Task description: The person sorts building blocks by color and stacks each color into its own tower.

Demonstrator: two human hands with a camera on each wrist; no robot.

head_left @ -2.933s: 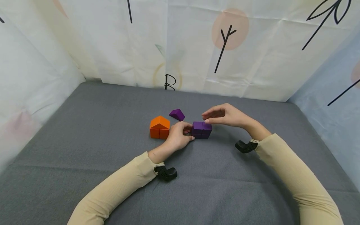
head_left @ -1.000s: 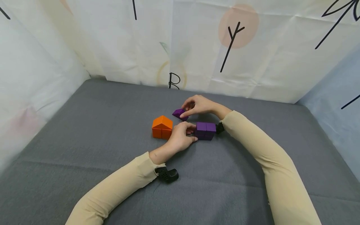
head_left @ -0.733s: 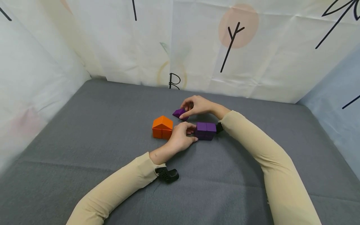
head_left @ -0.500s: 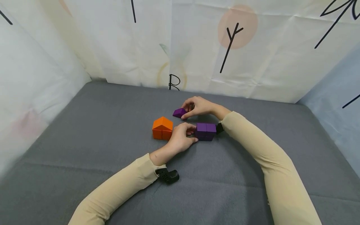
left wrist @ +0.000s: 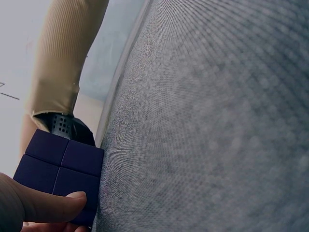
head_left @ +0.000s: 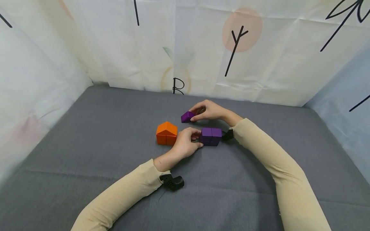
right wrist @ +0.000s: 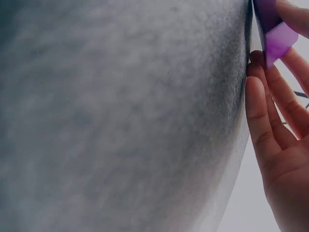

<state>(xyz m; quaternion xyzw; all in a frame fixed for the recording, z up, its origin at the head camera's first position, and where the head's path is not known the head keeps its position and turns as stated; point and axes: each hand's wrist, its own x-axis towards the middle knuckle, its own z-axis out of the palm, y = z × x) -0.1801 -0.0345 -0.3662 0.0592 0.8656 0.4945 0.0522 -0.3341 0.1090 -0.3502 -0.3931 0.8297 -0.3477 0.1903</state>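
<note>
In the head view, a stack of purple cubes (head_left: 211, 137) stands on the grey cloth, its cubes set side by side in two layers. My left hand (head_left: 185, 142) pinches its left end. The left wrist view shows the thumb (left wrist: 58, 207) flat on one face of the purple cubes (left wrist: 46, 154), with fingertips behind. Farther back, my right hand (head_left: 210, 110) holds a purple triangular block (head_left: 187, 117) between thumb and fingers. Up close in the right wrist view, that triangular block (right wrist: 280, 42) sits at the fingertips, its far part cut off by the frame.
Left of my left hand stands a small orange block house (head_left: 166, 133), a triangular roof on cubes. Grey cloth (head_left: 115, 134) covers the table, and a printed white curtain (head_left: 196, 64) hangs behind. Black wrist devices (head_left: 174, 183) stick out from both sleeves.
My right hand has gone from the purple cubes back to the triangular block, taken hold of it, turned it and shifted it slightly right. My left hand stays at the cubes.
</note>
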